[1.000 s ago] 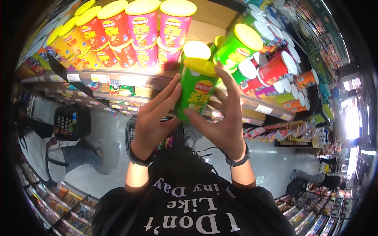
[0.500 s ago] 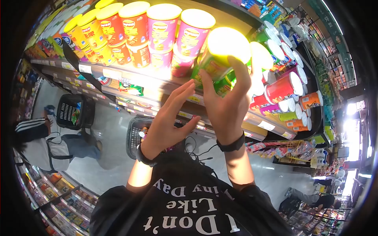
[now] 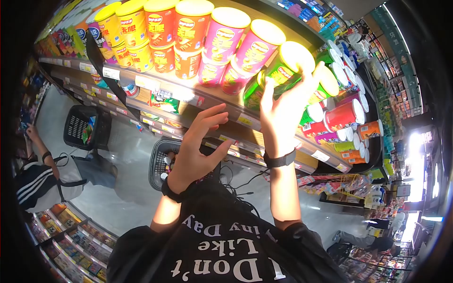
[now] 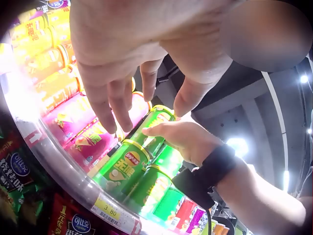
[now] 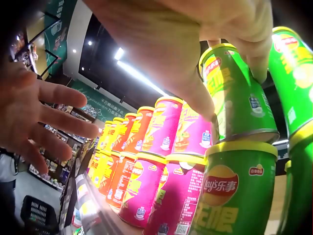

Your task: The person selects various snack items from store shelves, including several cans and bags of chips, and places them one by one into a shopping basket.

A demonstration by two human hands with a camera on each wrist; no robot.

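Note:
My right hand (image 3: pixel 285 113) grips a green Lay's chip canister (image 5: pixel 237 93) with a yellow lid, thumb on one side and fingers on the other. In the right wrist view this canister stands slightly tilted, its base right at the lid of a second green canister (image 5: pixel 234 191) below. My left hand (image 3: pixel 194 151) hovers in front of the shelf edge, fingers spread and holding nothing. Beside the green canisters stand stacked pink canisters (image 3: pixel 226 40), and in the left wrist view my left fingers overlap the pink ones.
Red canisters (image 3: pixel 160 28) and yellow canisters (image 3: pixel 131 23) continue along the shelf to the left. White-lidded canisters (image 3: pixel 344 115) lie stacked at right. Price tags line the shelf edge (image 3: pixel 245 120). A black basket (image 3: pixel 160 160) is below; another person (image 3: pixel 52 174) stands at left near a second basket (image 3: pixel 78 127).
The green canister has moved from between both hands up to the shelf in my right hand, onto the green stack. My left hand has let go of it and stays back, lower down.

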